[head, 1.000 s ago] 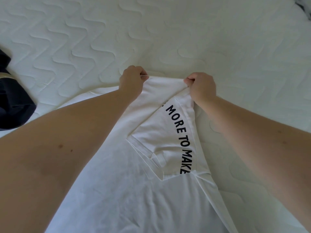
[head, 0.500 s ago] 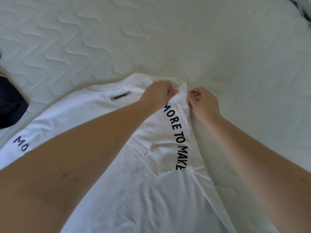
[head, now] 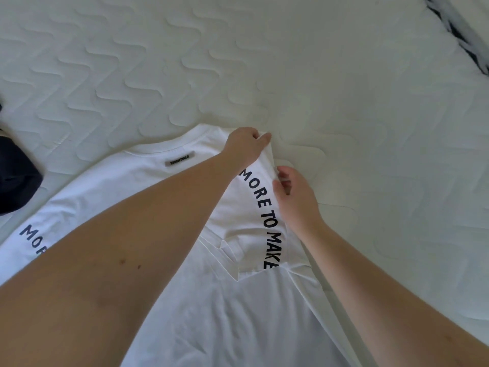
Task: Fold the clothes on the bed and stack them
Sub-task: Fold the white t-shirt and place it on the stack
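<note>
White T-shirt (head: 185,300) spread flat on quilted mattress (head: 344,115), collar end far from the wearer, hem end toward the bottom of the frame; long axis running roughly near to far, tilted slightly left. Right sleeve (head: 254,229) already turned inward over the chest, lettering "MORE TO MAKE" along the fold. Unfolded left sleeve (head: 29,239) lying out toward the left edge, lettered likewise. Grey neck label (head: 180,159) exposed just below the collar.

Left hand (head: 244,145) pinching the far top corner of the fold at the shoulder, fingers curled on cloth. Right hand (head: 293,193) just beside and nearer, fingertips (head: 280,178) curled against the fold edge, apparently nipping it. Both grips on the shirt's right side; unfolded sleeve well apart to the left, nearer the left arm, so probably next to be folded.

Against 1.0 s ago: hands then level and spread along the top edge, collar hidden; now close together, right hand lower along the fold, collar and label uncovered.

Dark garment (head: 16,178) at the left edge, clear of the shirt.
</note>
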### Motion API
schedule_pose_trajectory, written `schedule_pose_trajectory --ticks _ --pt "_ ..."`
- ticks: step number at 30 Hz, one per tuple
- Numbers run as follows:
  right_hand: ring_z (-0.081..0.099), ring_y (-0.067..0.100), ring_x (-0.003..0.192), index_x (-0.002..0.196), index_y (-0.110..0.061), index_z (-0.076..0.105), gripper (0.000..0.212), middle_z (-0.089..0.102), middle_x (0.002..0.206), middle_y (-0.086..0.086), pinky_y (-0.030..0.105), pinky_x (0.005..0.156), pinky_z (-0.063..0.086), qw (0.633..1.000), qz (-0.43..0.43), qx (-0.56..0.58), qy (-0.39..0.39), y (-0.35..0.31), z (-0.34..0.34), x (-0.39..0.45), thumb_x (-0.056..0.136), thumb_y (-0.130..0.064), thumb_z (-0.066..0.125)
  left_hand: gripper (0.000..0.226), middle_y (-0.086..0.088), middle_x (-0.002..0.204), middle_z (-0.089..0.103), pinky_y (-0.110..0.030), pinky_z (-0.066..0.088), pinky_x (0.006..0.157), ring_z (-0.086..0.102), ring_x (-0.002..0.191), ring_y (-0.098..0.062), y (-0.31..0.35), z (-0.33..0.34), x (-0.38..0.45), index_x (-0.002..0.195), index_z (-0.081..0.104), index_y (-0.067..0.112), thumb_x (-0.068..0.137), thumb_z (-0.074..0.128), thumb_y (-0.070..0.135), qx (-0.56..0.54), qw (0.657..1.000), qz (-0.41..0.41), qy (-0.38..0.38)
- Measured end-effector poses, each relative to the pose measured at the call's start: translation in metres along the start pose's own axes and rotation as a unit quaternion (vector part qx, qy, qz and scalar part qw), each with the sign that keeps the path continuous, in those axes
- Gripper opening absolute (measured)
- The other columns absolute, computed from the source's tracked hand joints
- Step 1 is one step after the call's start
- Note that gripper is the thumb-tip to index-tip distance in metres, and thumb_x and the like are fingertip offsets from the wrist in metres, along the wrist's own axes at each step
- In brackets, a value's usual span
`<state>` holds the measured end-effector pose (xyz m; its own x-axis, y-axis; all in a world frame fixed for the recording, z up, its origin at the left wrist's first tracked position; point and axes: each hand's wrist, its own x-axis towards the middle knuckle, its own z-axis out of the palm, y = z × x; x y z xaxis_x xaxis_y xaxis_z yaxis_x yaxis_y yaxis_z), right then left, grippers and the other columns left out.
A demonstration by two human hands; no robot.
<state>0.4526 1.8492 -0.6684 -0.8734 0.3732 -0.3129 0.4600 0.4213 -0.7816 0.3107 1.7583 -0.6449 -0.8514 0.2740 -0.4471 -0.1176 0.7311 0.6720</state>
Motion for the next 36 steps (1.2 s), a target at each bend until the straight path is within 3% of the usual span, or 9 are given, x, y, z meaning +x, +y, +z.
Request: schedule_pose_trajectory --ticks 5,9,16,21,25,27,30,32,36 --pt "0.059 0.017 0.11 0.134 -0.018 0.052 0.038 0.062 0.121 -0.001 0.041 0.097 0.048 1.0 0.001 0.009 -0.017 -0.001 0.0 0.0 0.097 -0.026 0.049 0.03 0.002 0.067 0.05 -0.017 0.035 0.05 0.042 0.056 -0.013 0.009 0.002 0.005 0.083 0.062 0.016 0.095 0.056 0.042 -0.039 0.997 -0.04 -0.056" --pt "0.054 0.019 0.12 0.142 -0.021 0.042 0.049 0.056 0.131 -0.002 0.044 0.101 0.045 0.999 -0.006 0.011 -0.044 -0.001 0.0 -0.002 0.096 -0.035 0.053 0.024 0.0 0.104 0.073 -0.033 0.049 0.098 0.067 0.099 -0.02 -0.003 -0.007 0.004 0.108 0.072 0.021 0.084 0.076 0.018 -0.17 0.975 -0.05 -0.13" --pt "0.025 0.02 0.14 0.156 -0.025 0.014 0.088 0.029 0.155 0.001 0.035 0.113 0.025 0.992 -0.05 -0.086 -0.073 0.003 0.005 -0.026 0.088 -0.042 0.067 0.045 0.006 0.102 0.061 -0.015 0.045 0.062 0.054 0.073 -0.009 -0.026 -0.006 0.002 0.13 0.059 0.029 0.095 0.049 0.004 -0.137 0.99 0.007 0.015" --pt "0.023 0.019 0.141 0.156 -0.025 0.01 0.097 0.025 0.157 -0.004 0.034 0.113 0.022 0.979 -0.103 -0.159 -0.07 0.017 0.002 -0.056 0.084 -0.045 0.07 0.024 0.011 0.079 0.056 -0.021 0.041 0.053 0.054 0.065 -0.005 -0.038 -0.006 -0.005 0.108 0.055 0.021 0.094 0.058 0.04 -0.062 0.99 0.009 0.126" --pt "0.031 0.021 0.131 0.156 -0.029 0.011 0.106 0.034 0.143 -0.002 0.036 0.103 0.028 0.975 -0.058 -0.204 -0.058 0.036 -0.002 -0.09 0.075 -0.054 0.075 0.061 0.005 0.066 0.051 -0.025 0.031 0.055 0.05 0.064 -0.012 -0.049 -0.02 -0.019 0.07 0.048 0.019 0.088 0.036 0.076 0.126 0.991 -0.035 0.019" --pt "0.032 0.02 0.128 0.156 -0.031 0.01 0.112 0.034 0.139 -0.003 0.035 0.101 0.029 0.972 -0.047 -0.215 -0.076 0.045 -0.006 -0.103 0.07 -0.058 0.076 0.05 0.01 0.076 0.061 -0.022 0.035 0.06 0.057 0.074 -0.008 -0.059 -0.033 -0.03 0.08 0.06 0.025 0.083 0.05 0.074 0.138 0.987 -0.023 -0.077" --pt "0.036 0.019 0.124 0.156 -0.03 0.009 0.113 0.035 0.135 -0.002 0.034 0.099 0.031 0.965 -0.039 -0.236 -0.104 0.056 -0.014 -0.118 0.07 -0.058 0.077 0.037 0.015 0.105 0.068 -0.027 0.048 0.086 0.063 0.101 -0.007 -0.072 -0.054 -0.047 0.117 0.062 0.032 0.084 0.074 0.042 0.097 0.976 0.004 -0.194" --pt "0.047 0.022 0.119 0.155 -0.026 0.016 0.101 0.043 0.131 0.001 0.035 0.099 0.035 0.966 -0.037 -0.241 -0.092 0.06 -0.016 -0.127 0.077 -0.047 0.076 0.04 0.014 0.113 0.065 -0.031 0.046 0.091 0.06 0.108 -0.009 -0.075 -0.061 -0.055 0.127 0.053 0.035 0.09 0.068 0.033 0.104 0.975 0.014 -0.198" --pt "0.059 0.027 0.109 0.14 -0.015 0.044 0.062 0.061 0.119 0.004 0.039 0.092 0.044 0.977 -0.02 -0.21 -0.021 0.061 -0.018 -0.138 0.087 -0.034 0.068 0.023 0.007 0.093 0.059 -0.029 0.041 0.063 0.057 0.083 -0.015 -0.081 -0.063 -0.067 0.116 0.045 0.034 0.097 0.057 0.036 0.131 0.984 -0.002 -0.123"
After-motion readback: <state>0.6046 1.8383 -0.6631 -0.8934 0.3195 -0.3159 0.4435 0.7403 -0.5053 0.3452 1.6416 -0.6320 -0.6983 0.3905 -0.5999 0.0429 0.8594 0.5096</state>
